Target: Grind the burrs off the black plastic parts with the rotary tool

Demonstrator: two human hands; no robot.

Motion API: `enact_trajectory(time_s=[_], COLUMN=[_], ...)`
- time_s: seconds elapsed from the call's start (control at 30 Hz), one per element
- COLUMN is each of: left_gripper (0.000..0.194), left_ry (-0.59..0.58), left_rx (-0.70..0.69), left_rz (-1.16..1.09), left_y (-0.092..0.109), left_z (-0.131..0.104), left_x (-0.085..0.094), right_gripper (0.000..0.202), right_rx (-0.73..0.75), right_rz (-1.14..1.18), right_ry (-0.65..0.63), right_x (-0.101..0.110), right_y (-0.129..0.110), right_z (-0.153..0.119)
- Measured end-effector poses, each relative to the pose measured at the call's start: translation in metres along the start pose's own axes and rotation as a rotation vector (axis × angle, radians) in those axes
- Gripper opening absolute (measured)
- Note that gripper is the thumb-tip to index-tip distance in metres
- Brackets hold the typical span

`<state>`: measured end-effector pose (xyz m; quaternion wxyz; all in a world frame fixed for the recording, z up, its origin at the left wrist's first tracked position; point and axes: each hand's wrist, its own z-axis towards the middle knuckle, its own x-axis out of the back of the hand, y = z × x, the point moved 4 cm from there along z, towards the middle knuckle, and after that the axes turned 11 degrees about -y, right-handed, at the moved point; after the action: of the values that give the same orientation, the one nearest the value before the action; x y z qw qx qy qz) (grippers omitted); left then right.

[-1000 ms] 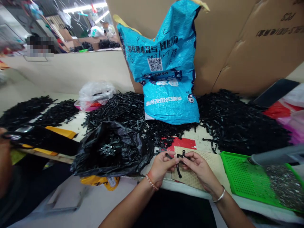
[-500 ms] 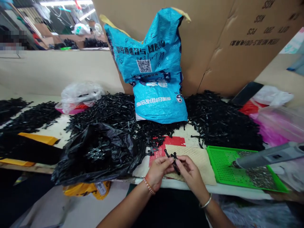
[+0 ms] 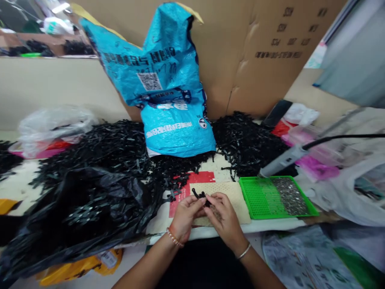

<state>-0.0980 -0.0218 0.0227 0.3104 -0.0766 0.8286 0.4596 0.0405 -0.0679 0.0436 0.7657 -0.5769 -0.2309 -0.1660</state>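
My left hand (image 3: 187, 215) and my right hand (image 3: 223, 216) meet over a beige perforated mat (image 3: 237, 196) at the table's near edge. Between their fingertips they pinch small black plastic strap pieces (image 3: 200, 196), whose looped ends stick up above my fingers. Both wrists wear thin bracelets. Just right of my right hand lies a green mesh tray (image 3: 255, 198) with a heap of tiny metal bits in its right half.
Black strap piles (image 3: 114, 148) cover the table behind, around a blue woven sack (image 3: 171, 92) leaning on cardboard. A black plastic bag (image 3: 75, 208) sags at left. A grey tool with cable (image 3: 284, 159) hangs over the tray. Plastic bags lie at right.
The view has swung right, shifting everything leftward in frame. My hands stay together on the black pieces, drawn slightly closer over the mat. The co-worker's arm at far left is out of view.
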Motion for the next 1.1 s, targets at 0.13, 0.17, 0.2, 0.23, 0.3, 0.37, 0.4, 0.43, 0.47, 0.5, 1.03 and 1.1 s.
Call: enact_trajectory(time_s=[0.13, 0.17, 0.2, 0.23, 0.3, 0.37, 0.4, 0.43, 0.47, 0.5, 1.03, 1.1], left_gripper=[0.047, 0.047, 0.048, 0.048, 0.049, 0.049, 0.048, 0.047, 0.046, 0.045, 0.045, 0.044], left_ry=[-0.032, -0.052, -0.076, -0.105, -0.169, -0.210, -0.218, -0.221, -0.221, -0.220, -0.248, -0.262], left_rx=[0.098, 0.118, 0.134, 0.148, 0.186, 0.225, 0.239, 0.252, 0.263, 0.270, 0.327, 0.327], left_rz=[0.094, 0.115, 0.138, 0.161, 0.207, 0.249, 0.271, 0.296, 0.322, 0.347, 0.404, 0.405], left_y=[0.005, 0.005, 0.004, 0.003, -0.004, -0.013, -0.017, -0.021, -0.025, -0.028, -0.031, -0.030], left_z=[0.024, 0.031, 0.037, 0.044, 0.056, 0.066, 0.071, 0.075, 0.078, 0.081, 0.082, 0.081], left_x=[-0.009, -0.014, -0.020, -0.027, -0.042, -0.054, -0.058, -0.060, -0.061, -0.061, -0.058, -0.060], right_gripper=[0.059, 0.065, 0.071, 0.076, 0.075, 0.055, 0.047, 0.041, 0.037, 0.035, 0.033, 0.033], right_rx=[0.042, 0.056, 0.069, 0.079, 0.066, 0.018, -0.002, -0.012, -0.011, 0.001, -0.054, -0.073], right_rz=[-0.094, -0.058, -0.005, 0.045, 0.148, 0.196, 0.205, 0.207, 0.209, 0.218, 0.445, 0.441], right_ry=[0.521, 0.684, 0.783, 0.798, 0.690, 0.586, 0.545, 0.509, 0.473, 0.441, 0.713, 0.702], right_x=[0.082, 0.106, 0.127, 0.144, 0.167, 0.178, 0.180, 0.181, 0.181, 0.181, 0.187, 0.185], right_y=[0.018, 0.026, 0.036, 0.045, 0.061, 0.069, 0.070, 0.069, 0.066, 0.063, 0.124, 0.127], right_z=[0.001, 0.005, 0.012, 0.024, 0.054, 0.078, 0.086, 0.090, 0.091, 0.089, 0.050, 0.049])
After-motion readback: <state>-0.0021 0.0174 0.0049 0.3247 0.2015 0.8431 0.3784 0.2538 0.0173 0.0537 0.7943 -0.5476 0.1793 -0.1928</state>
